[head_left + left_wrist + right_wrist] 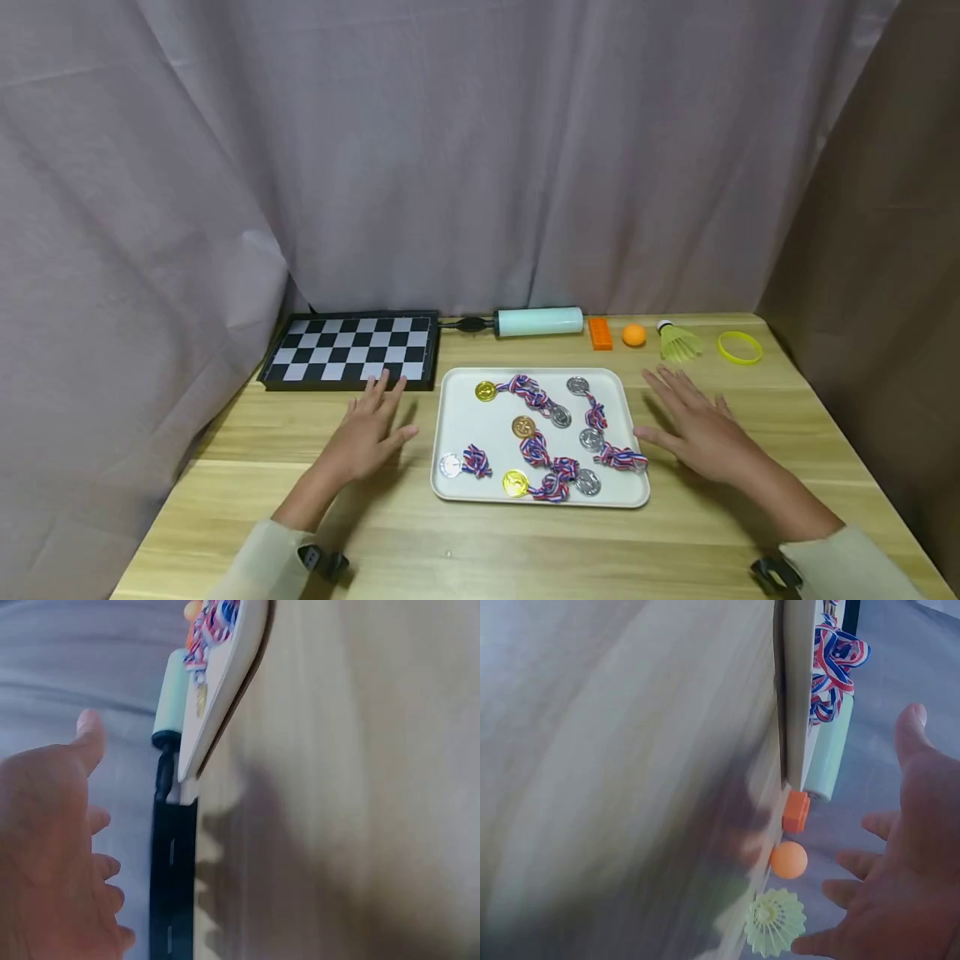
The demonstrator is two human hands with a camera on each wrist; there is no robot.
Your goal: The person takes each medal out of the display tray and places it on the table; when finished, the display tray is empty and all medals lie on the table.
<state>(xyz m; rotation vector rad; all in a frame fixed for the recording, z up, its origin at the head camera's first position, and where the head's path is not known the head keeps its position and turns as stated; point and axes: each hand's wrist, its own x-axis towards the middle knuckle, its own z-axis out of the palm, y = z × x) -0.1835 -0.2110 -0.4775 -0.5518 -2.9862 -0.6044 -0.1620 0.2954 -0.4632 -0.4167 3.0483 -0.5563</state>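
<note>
A white tray (480, 417) lies on the wooden table, bearing several medals in gold, silver and bronze colours, such as a gold medal (516, 482) and a silver medal (577, 385). Their red, white and blue ribbons (534, 449) are bunched up. To the tray's left my left hand (365, 437) hovers with fingers spread, near the checkered board, its shadow on the tabletop. On the other side my right hand (701, 429) is held above the table by the tray's right edge, fingers extended. Neither hand holds anything.
Along the back stand a black-and-white checkered board (352, 350), a pale green cylinder with a black end (540, 322), an orange brick (600, 333), an orange ball (633, 335), a yellow-green shuttlecock (678, 342) and a yellow ring (740, 361). Grey curtains (450, 167) hang behind.
</note>
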